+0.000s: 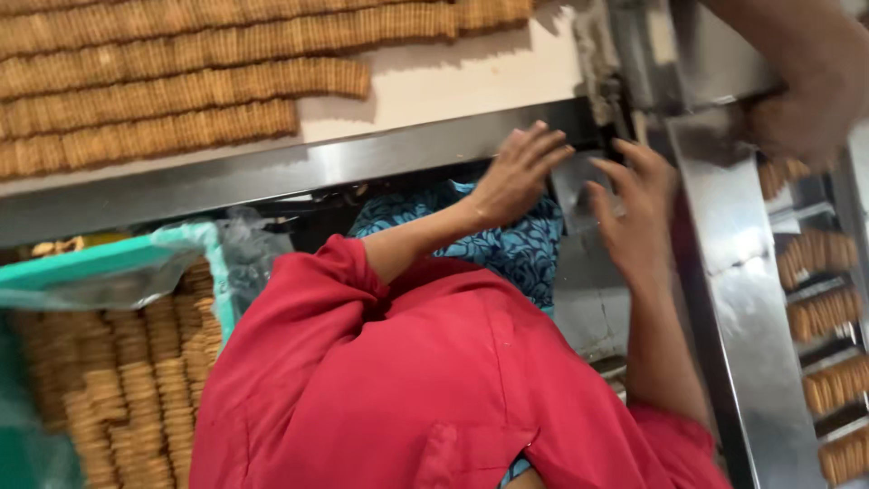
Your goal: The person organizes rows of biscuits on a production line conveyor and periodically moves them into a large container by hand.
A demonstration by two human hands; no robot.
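Note:
My left hand (520, 172) reaches out of a red sleeve with its fingers spread and rests against the edge of the steel rail (272, 177). It holds nothing. My right hand (634, 208) is just to its right, fingers apart and empty, next to the slanted steel frame (742, 290). Long rows of tan biscuits (181, 91) lie on the white belt (453, 77) beyond the rail, apart from both hands.
A teal crate (109, 258) with a plastic liner, packed with stacked biscuits (136, 389), is at lower left. Steel channels of biscuits (824, 312) run down the right side. Another person's hand (810, 95) works at upper right over the machine.

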